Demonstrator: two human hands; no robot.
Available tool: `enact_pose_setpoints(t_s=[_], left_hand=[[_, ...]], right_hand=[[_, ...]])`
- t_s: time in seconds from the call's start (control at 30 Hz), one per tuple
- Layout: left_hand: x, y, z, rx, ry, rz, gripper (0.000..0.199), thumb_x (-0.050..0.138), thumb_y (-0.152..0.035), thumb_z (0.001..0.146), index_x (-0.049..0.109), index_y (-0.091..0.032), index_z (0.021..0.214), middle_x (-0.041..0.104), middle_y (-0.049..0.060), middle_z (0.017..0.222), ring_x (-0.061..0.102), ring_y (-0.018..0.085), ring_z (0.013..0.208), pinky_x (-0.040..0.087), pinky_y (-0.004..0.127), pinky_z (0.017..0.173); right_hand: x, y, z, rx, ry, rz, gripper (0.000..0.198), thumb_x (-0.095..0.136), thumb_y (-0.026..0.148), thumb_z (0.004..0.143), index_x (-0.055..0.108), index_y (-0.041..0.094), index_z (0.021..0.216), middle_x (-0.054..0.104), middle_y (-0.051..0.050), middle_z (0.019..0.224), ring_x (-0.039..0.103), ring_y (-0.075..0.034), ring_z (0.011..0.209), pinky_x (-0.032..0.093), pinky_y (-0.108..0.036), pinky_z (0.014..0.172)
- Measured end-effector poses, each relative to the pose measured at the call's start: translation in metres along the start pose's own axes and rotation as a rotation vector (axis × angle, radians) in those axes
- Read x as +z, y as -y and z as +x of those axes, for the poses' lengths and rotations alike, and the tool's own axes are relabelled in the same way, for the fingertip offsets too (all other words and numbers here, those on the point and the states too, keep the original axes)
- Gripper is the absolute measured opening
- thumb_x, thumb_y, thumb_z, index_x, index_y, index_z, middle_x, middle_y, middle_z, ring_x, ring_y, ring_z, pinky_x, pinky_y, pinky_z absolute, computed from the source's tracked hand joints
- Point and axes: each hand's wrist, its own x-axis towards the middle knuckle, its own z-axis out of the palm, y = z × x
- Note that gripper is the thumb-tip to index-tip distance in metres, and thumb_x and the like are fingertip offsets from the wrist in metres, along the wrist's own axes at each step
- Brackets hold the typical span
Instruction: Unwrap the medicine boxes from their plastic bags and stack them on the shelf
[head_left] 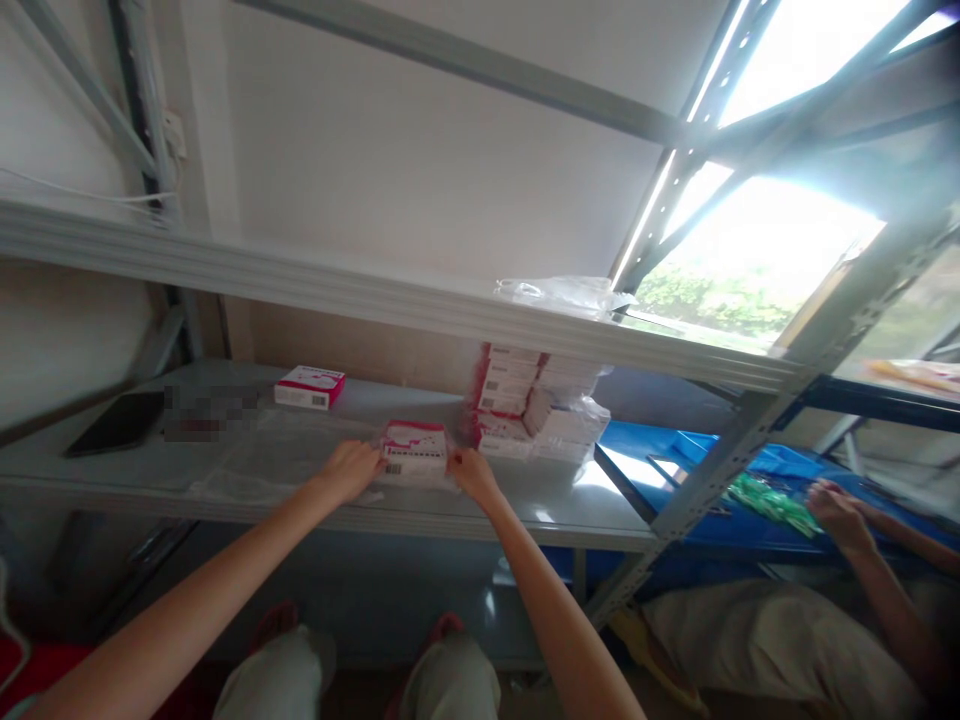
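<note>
A pink and white box sits on the grey shelf, with clear plastic wrap around its sides. My left hand is closed at the box's left side, its fingertips pinching the plastic wrap beside it. On the opposite side, my right hand is also closed, pinching the wrap close to the box's right edge. Behind and to the left lies another pink and white box, apart from both hands. Right of my hands, several similar boxes are stacked, some covered in clear plastic.
Clear plastic sheeting lies left of my hands, near a dark flat device. An upper shelf beam crosses above my hands. At right, beyond a metal upright, a co-worker's hands are near green items.
</note>
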Motion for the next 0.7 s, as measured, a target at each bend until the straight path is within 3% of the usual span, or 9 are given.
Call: enact_pose_setpoints(t_s=[0.1,0.27,0.4,0.47,0.57,0.7], left_hand=[[-0.004,-0.003,0.005,-0.056,-0.035,0.008,0.034,0.042,-0.026,0.090,0.067,-0.014,0.070,0.069,0.016,0.073,0.066,0.027,0.079,0.042,0.044,0.086],[-0.005,0.008,0.019,-0.307,0.138,-0.101,0.032,0.043,-0.034,0.088,0.067,-0.016,0.077,0.070,0.016,0.081,0.067,0.029,0.079,0.046,0.039,0.071],[0.004,0.018,0.032,-0.428,0.055,-0.100,0.027,0.050,-0.034,0.083,0.064,-0.012,0.090,0.068,0.018,0.086,0.065,0.031,0.085,0.048,0.039,0.070],[0.012,0.020,0.038,-0.374,-0.059,-0.066,0.026,0.052,-0.021,0.079,0.059,-0.009,0.101,0.066,0.019,0.095,0.062,0.031,0.094,0.048,0.041,0.077],[0.025,0.021,0.042,-0.122,-0.227,-0.122,0.037,0.043,-0.004,0.077,0.054,-0.013,0.112,0.059,0.015,0.115,0.054,0.024,0.112,0.043,0.039,0.093],[0.038,0.021,0.045,0.282,-0.190,-0.316,0.049,0.035,0.000,0.081,0.050,-0.021,0.123,0.050,0.009,0.133,0.041,0.018,0.128,0.036,0.037,0.105]], right_hand=[[0.009,-0.006,0.011,-0.019,0.027,-0.007,0.022,0.048,0.014,0.082,0.070,0.014,0.083,0.072,-0.009,0.080,0.067,-0.018,0.074,0.044,-0.022,0.062],[0.016,-0.012,0.034,-0.043,-0.005,0.046,0.030,0.046,0.015,0.084,0.068,0.019,0.103,0.072,-0.005,0.088,0.067,-0.017,0.077,0.047,-0.022,0.066],[0.019,-0.014,0.051,-0.028,-0.077,0.067,0.033,0.043,0.020,0.088,0.064,0.020,0.113,0.071,-0.006,0.100,0.066,-0.017,0.089,0.048,-0.022,0.072],[0.022,-0.012,0.058,-0.041,-0.114,0.057,0.032,0.044,0.025,0.090,0.062,0.020,0.116,0.070,-0.006,0.101,0.065,-0.018,0.093,0.048,-0.024,0.076],[0.030,-0.010,0.068,-0.113,-0.160,0.104,0.029,0.047,0.023,0.089,0.063,0.020,0.113,0.069,-0.007,0.105,0.062,-0.019,0.101,0.045,-0.027,0.087],[0.045,-0.011,0.081,-0.118,-0.179,0.345,0.031,0.049,0.018,0.087,0.060,0.014,0.115,0.065,-0.011,0.113,0.060,-0.018,0.105,0.043,-0.028,0.092]])
